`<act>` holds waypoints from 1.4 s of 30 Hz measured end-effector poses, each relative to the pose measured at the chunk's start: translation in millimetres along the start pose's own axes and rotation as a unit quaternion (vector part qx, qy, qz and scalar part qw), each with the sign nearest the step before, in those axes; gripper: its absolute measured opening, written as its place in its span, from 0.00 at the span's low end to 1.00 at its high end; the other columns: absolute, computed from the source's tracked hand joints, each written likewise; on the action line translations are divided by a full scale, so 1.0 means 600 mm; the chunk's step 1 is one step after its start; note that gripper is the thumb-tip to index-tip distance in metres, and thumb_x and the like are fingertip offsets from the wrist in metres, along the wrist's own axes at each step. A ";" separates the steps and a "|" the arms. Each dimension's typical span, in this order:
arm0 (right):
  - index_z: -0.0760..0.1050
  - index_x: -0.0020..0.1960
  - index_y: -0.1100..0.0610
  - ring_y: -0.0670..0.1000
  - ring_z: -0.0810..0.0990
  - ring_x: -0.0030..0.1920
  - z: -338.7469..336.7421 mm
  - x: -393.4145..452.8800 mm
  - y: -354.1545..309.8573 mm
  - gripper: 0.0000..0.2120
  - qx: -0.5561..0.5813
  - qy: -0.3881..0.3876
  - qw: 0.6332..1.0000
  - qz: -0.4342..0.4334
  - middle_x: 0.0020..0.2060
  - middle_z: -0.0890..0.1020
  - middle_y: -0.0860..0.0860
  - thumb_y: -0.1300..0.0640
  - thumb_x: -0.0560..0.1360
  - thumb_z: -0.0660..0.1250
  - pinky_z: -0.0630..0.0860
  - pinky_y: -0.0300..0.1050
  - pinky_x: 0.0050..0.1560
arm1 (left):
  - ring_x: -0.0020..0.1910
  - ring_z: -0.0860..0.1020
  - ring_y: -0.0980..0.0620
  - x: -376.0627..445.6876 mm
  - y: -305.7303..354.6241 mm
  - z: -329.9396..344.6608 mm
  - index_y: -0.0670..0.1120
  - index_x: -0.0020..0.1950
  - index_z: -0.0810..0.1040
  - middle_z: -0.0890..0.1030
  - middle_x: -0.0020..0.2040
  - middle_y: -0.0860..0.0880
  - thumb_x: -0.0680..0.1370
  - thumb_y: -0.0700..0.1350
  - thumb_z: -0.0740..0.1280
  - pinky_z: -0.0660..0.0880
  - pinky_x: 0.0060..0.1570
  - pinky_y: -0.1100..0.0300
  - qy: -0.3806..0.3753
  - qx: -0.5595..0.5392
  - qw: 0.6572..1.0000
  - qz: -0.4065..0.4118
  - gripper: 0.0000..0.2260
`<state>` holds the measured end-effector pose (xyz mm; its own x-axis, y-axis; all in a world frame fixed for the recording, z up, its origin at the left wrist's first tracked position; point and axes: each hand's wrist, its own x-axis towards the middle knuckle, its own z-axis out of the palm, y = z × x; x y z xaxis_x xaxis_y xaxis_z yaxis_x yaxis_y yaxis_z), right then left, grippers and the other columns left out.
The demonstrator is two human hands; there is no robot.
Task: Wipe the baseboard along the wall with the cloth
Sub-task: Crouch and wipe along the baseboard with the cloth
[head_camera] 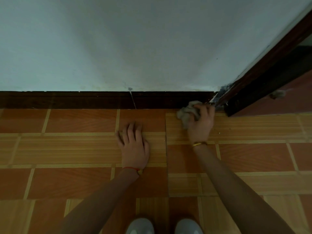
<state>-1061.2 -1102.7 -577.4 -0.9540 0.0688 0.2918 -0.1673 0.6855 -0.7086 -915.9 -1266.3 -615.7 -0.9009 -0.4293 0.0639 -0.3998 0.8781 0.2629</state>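
Observation:
A dark brown baseboard (84, 100) runs along the foot of the pale wall (118, 44), from the left edge to the door frame. My right hand (201, 123) is closed around a crumpled grey cloth (186, 112), which touches the floor at the baseboard's right end, close to the door frame. My left hand (134, 144) lies flat on the tiled floor with fingers spread, a short way in front of the baseboard and holding nothing.
A dark wooden door frame (263, 78) stands at the right, with grey dust clumps (277, 94) at its base. A pale crack (133, 100) crosses the baseboard mid-way. Orange patterned floor tiles (67, 149) fill the foreground. My two grey shoes (163, 225) show at the bottom.

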 end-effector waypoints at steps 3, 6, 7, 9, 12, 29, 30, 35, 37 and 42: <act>0.76 0.54 0.65 0.58 0.74 0.56 -0.032 0.017 0.044 0.14 -0.040 0.025 0.999 0.023 0.55 0.72 0.61 0.71 0.70 0.67 0.75 0.50 0.58 | 0.73 0.65 0.38 0.000 -0.001 0.001 0.44 0.73 0.69 0.70 0.72 0.40 0.80 0.49 0.56 0.53 0.74 0.32 0.003 0.000 1.000 -0.001 0.23; 0.75 0.56 0.65 0.60 0.73 0.55 -0.023 0.005 0.044 0.12 -0.070 -0.010 0.998 -0.004 0.55 0.72 0.62 0.68 0.72 0.68 0.74 0.52 0.58 | 0.73 0.65 0.38 -0.001 -0.001 0.002 0.43 0.73 0.69 0.69 0.72 0.40 0.80 0.49 0.56 0.53 0.74 0.32 0.004 0.002 1.000 -0.001 0.22; 0.75 0.56 0.65 0.60 0.73 0.54 -0.013 -0.004 0.037 0.12 -0.079 -0.027 0.996 -0.015 0.55 0.72 0.62 0.66 0.73 0.68 0.74 0.54 0.57 | 0.73 0.65 0.38 -0.001 -0.001 0.003 0.43 0.73 0.69 0.69 0.72 0.40 0.80 0.49 0.56 0.53 0.74 0.32 0.004 0.001 1.000 -0.002 0.22; 0.74 0.57 0.65 0.61 0.71 0.55 0.008 -0.018 0.022 0.15 -0.093 -0.058 0.994 -0.021 0.57 0.71 0.62 0.59 0.73 0.71 0.73 0.55 0.57 | 0.73 0.65 0.38 -0.002 -0.001 0.003 0.43 0.73 0.69 0.69 0.72 0.40 0.80 0.49 0.56 0.53 0.74 0.32 0.001 0.001 1.000 -0.001 0.23; 0.73 0.58 0.65 0.61 0.70 0.56 0.014 -0.026 0.014 0.20 -0.113 -0.091 0.989 -0.035 0.59 0.70 0.64 0.55 0.73 0.72 0.70 0.54 0.59 | 0.73 0.65 0.38 0.000 -0.002 0.004 0.44 0.73 0.69 0.69 0.73 0.40 0.79 0.50 0.56 0.54 0.74 0.32 -0.002 0.004 1.000 -0.001 0.23; 0.76 0.56 0.63 0.60 0.73 0.53 0.077 -0.057 -0.050 0.12 -0.060 -0.143 0.981 -0.120 0.55 0.73 0.61 0.65 0.73 0.69 0.75 0.54 0.54 | 0.75 0.63 0.41 -0.006 -0.025 -0.018 0.46 0.75 0.67 0.68 0.74 0.44 0.80 0.51 0.54 0.53 0.76 0.34 -0.027 -0.028 0.999 0.002 0.24; 0.76 0.56 0.63 0.60 0.73 0.53 0.089 -0.064 -0.062 0.12 -0.053 -0.156 0.977 -0.136 0.55 0.73 0.61 0.64 0.73 0.69 0.74 0.54 0.55 | 0.75 0.63 0.42 -0.008 -0.032 -0.021 0.47 0.76 0.66 0.68 0.74 0.44 0.80 0.52 0.54 0.53 0.76 0.35 -0.028 -0.021 0.999 0.005 0.24; 0.77 0.55 0.63 0.59 0.74 0.51 0.089 -0.055 -0.061 0.11 -0.034 -0.167 0.972 -0.162 0.52 0.73 0.60 0.65 0.73 0.70 0.75 0.53 0.54 | 0.75 0.62 0.42 -0.014 -0.076 -0.036 0.47 0.75 0.66 0.68 0.74 0.44 0.80 0.51 0.53 0.52 0.76 0.35 -0.030 -0.005 1.000 0.006 0.24; 0.77 0.55 0.63 0.59 0.74 0.52 0.067 -0.042 -0.036 0.12 -0.041 -0.140 0.980 -0.139 0.52 0.73 0.60 0.65 0.72 0.71 0.75 0.52 0.55 | 0.76 0.61 0.42 -0.014 -0.093 -0.039 0.47 0.76 0.65 0.67 0.74 0.43 0.81 0.52 0.52 0.52 0.76 0.34 -0.034 -0.002 0.999 -0.001 0.24; 0.76 0.57 0.65 0.59 0.73 0.55 0.033 -0.023 -0.001 0.14 -0.057 -0.075 0.995 -0.039 0.55 0.72 0.61 0.63 0.72 0.71 0.74 0.49 0.58 | 0.76 0.61 0.41 -0.008 -0.130 -0.050 0.46 0.76 0.65 0.67 0.74 0.43 0.81 0.52 0.52 0.50 0.76 0.34 -0.034 -0.003 0.999 -0.009 0.24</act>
<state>-1052.9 -1118.1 -593.7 -0.9668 -0.0908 0.2387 -0.2217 0.7625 -0.6078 -875.0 -1339.1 -607.6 -0.9031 -0.4293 -0.0068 -0.4150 0.8689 0.2699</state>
